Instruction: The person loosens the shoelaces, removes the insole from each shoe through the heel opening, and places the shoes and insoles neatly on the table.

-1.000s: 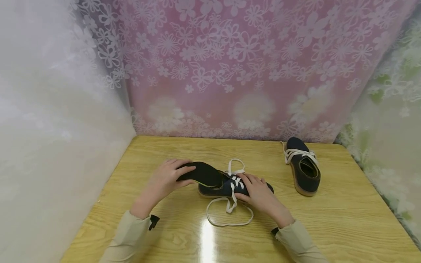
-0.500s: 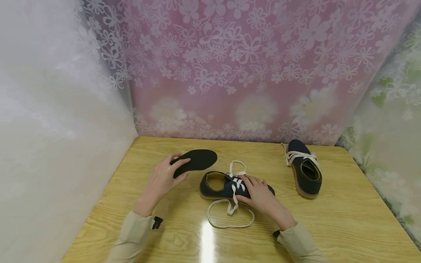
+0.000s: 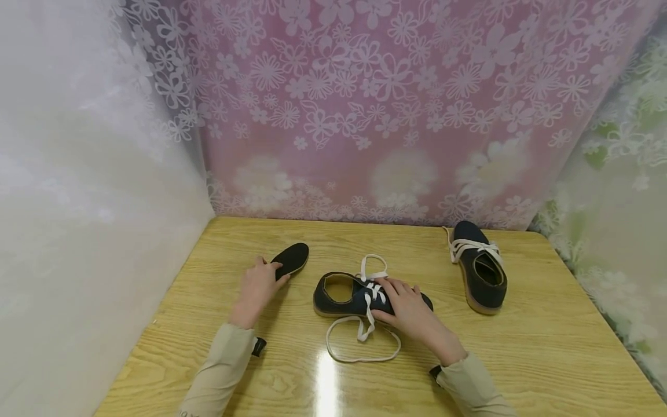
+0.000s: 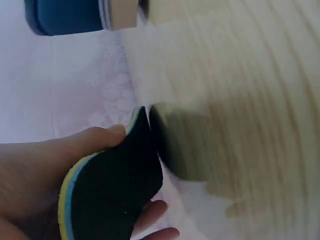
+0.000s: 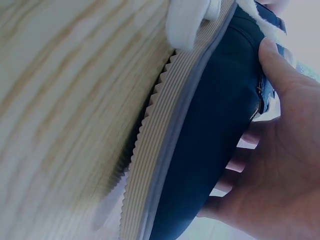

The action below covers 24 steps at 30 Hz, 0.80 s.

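Note:
My left hand pinches a black insole by one end, to the left of the near shoe. Close up in the left wrist view, the insole has yellow and blue layers at its edge, and its far tip is right at the table surface. My right hand grips the front of a dark navy shoe, toe pointing right. The thumb and fingers lie over its upper in the right wrist view, above a ribbed tan sole. White laces hang loose around this shoe, and its opening shows a tan inside.
A second navy shoe stands at the back right, its white laces tied in a bow. The wooden table ends at a pink floral curtain behind, with pale cloth on both sides.
The insole has come out of the near shoe, and my left hand has carried it left and down toward the table. My right hand stays on the shoe.

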### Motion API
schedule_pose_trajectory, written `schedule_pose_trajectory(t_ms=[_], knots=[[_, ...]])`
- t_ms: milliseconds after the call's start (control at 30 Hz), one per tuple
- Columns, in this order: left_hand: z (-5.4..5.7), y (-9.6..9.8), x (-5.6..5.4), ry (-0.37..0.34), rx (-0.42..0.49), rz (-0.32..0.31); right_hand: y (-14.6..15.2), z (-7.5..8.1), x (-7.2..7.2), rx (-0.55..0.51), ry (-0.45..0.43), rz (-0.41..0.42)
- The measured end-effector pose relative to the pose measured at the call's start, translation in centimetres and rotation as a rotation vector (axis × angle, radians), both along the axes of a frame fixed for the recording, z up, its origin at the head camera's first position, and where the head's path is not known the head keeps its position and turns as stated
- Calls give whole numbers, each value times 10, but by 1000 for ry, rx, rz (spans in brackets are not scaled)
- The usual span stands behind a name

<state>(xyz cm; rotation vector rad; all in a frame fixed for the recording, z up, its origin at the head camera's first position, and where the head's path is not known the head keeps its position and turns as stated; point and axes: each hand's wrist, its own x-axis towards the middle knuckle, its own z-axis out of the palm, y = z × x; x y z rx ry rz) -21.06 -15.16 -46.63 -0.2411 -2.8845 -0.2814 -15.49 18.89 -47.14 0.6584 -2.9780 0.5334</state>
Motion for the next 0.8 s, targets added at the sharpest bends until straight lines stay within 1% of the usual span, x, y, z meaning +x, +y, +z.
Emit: schedule_pose_trajectory(t_ms=[167,233,333,400,500,600,633,700,733,800], knots=[[-3,3,5,-14,-110,30,-2,1,1,-1,14,5],[-5,4,7,-21,-137,34,-2,2,1,0,14,7],[-6,3,9,-51,-153,24,-3,2,0,-1,15,8],[-7,1,11,-80,-128,10,-3,2,0,-1,21,10],[-6,-4,14,-91,-74,-38,-2,2,0,0,32,10],[-7,-9,20,-123,-44,-117,-2,2,0,6,25,5],[-7,-10,22,-147,-42,-145,-1,2,0,10,26,6],[-8,-11,28,-218,-40,-195,-1,2,1,13,19,4],[-9,-11,30,-257,-36,-210,-1,2,1,14,14,2],[-10,-11,34,-319,-28,-221,-1,2,1,14,6,-1]])
